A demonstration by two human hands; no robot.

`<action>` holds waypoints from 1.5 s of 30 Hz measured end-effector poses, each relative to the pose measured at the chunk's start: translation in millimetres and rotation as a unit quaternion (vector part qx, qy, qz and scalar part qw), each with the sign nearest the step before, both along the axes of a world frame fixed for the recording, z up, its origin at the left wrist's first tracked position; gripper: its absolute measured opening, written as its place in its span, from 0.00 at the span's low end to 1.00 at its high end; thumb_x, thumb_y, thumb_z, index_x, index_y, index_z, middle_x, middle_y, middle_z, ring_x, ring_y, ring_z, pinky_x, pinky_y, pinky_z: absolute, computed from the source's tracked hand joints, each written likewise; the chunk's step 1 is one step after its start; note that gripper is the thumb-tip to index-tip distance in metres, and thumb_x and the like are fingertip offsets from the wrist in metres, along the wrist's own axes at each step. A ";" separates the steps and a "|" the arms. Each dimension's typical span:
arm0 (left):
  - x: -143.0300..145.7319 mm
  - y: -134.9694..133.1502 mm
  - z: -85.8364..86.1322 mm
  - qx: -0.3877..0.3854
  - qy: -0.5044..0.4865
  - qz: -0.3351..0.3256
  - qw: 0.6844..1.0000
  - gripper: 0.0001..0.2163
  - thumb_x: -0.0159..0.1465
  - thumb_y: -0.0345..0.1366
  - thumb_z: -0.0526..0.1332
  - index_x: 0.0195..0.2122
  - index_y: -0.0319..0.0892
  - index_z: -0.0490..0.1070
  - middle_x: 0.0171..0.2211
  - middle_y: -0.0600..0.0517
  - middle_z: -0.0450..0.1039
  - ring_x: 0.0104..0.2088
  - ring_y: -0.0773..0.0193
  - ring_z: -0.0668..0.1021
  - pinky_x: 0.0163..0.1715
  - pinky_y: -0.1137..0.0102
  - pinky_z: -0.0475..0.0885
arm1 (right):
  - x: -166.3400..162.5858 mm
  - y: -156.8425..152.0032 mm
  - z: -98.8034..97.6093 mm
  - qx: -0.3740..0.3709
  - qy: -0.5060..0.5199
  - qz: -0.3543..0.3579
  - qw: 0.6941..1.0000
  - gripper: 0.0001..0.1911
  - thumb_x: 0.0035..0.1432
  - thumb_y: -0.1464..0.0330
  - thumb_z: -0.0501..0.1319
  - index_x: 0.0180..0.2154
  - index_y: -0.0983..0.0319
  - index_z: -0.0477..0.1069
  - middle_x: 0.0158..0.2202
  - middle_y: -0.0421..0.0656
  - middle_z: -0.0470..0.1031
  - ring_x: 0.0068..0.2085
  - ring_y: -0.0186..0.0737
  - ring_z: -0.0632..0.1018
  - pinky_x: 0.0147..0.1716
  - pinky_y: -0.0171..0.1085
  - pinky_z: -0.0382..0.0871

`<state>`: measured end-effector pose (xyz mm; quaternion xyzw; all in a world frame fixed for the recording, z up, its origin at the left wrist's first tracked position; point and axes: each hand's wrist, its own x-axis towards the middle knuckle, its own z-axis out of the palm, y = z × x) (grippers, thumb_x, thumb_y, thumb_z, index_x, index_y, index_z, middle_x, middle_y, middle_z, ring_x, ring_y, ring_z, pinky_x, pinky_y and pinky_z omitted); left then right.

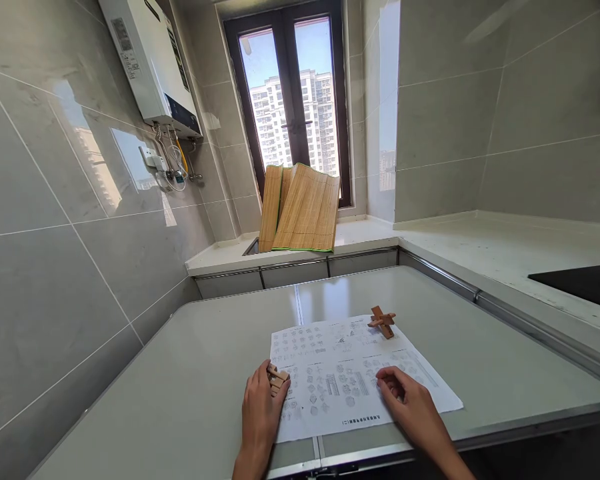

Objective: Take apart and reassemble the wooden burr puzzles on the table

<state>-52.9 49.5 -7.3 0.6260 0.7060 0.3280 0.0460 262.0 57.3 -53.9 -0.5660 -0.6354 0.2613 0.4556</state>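
Two hands rest on a sheet [345, 373] near the counter's [190, 393] front edge: the left hand [258, 417] closed on a wooden block [276, 379], the right hand [411, 405] empty, fingers pinning paper flat, another puzzle [383, 321] weighting the sheet's far corner.

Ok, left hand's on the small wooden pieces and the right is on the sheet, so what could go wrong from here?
The instruction sheet overhangs the near table edge; a drag by the right hand might pull it off. The wooden pieces under the left hand lie at the sheet's left edge and could scatter if nudged. The assembled wooden cross puzzle rests on the sheet's far corner, so shifting the paper may tip it.
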 end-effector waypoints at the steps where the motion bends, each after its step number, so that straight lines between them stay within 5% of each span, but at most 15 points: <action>1: 1.5 -0.9 1.6 0.001 -0.009 -0.006 1.000 0.25 0.64 0.48 0.57 0.59 0.41 0.65 0.53 0.41 0.75 0.55 0.43 0.75 0.52 0.53 0.71 | 0.0 -0.1 0.2 0.002 0.001 -0.001 1.000 0.16 0.63 0.55 0.55 0.38 0.58 0.74 0.33 0.44 0.80 0.32 0.43 0.78 0.35 0.38 0.73; 8: 50.1 -16.1 12.9 -0.008 -0.084 -0.140 0.987 0.27 0.61 0.41 0.65 0.61 0.46 0.65 0.57 0.45 0.73 0.58 0.47 0.74 0.59 0.54 0.68 | 0.1 -1.5 1.2 0.004 0.011 0.001 1.000 0.16 0.62 0.54 0.56 0.38 0.58 0.74 0.32 0.43 0.79 0.32 0.44 0.78 0.34 0.38 0.73; 16: 97.6 -19.3 1.5 -0.061 -0.116 -0.264 0.956 0.34 0.53 0.33 0.73 0.61 0.47 0.66 0.56 0.46 0.73 0.57 0.49 0.74 0.59 0.56 0.68 | -1.4 -3.9 5.7 -0.002 0.019 0.033 0.999 0.16 0.64 0.54 0.56 0.39 0.58 0.74 0.34 0.44 0.80 0.35 0.46 0.79 0.36 0.39 0.72; 25: 100.1 -22.2 -3.0 -0.056 -0.127 -0.286 0.948 0.31 0.55 0.34 0.73 0.60 0.47 0.65 0.56 0.45 0.72 0.56 0.50 0.74 0.59 0.57 0.69 | -7.6 -15.6 24.5 0.014 -0.025 0.193 0.981 0.10 0.63 0.57 0.63 0.42 0.56 0.75 0.41 0.42 0.78 0.41 0.44 0.78 0.44 0.38 0.70; 30: 92.1 -26.9 -7.4 -0.020 -0.112 -0.252 0.961 0.34 0.53 0.44 0.74 0.59 0.45 0.64 0.57 0.41 0.69 0.57 0.46 0.72 0.58 0.53 0.69 | -6.3 -17.1 24.0 0.004 -0.045 0.219 0.975 0.15 0.58 0.57 0.69 0.45 0.54 0.76 0.47 0.43 0.75 0.46 0.46 0.77 0.49 0.39 0.70; 33: 84.7 -30.8 -10.1 -0.016 -0.093 -0.221 0.971 0.31 0.52 0.47 0.74 0.54 0.43 0.68 0.54 0.40 0.69 0.57 0.43 0.71 0.57 0.50 0.68 | -6.3 -17.0 23.3 0.003 -0.050 0.222 0.974 0.15 0.57 0.57 0.69 0.44 0.54 0.76 0.47 0.43 0.75 0.47 0.47 0.77 0.49 0.39 0.70; 38: 78.1 -38.1 -7.9 -0.038 -0.117 -0.212 0.969 0.26 0.51 0.36 0.74 0.52 0.46 0.70 0.54 0.43 0.69 0.58 0.45 0.70 0.59 0.52 0.67 | -7.6 -15.0 22.0 0.000 -0.053 0.202 0.978 0.09 0.60 0.59 0.67 0.39 0.56 0.76 0.41 0.42 0.77 0.42 0.45 0.78 0.45 0.39 0.71; 45: 76.4 -43.8 6.4 -0.042 -0.214 -0.191 0.957 0.28 0.52 0.33 0.71 0.54 0.48 0.68 0.54 0.47 0.73 0.54 0.48 0.74 0.56 0.56 0.69 | -2.1 -11.4 12.9 -0.014 0.018 0.135 0.991 0.19 0.60 0.51 0.65 0.46 0.56 0.75 0.44 0.43 0.80 0.38 0.44 0.78 0.42 0.40 0.73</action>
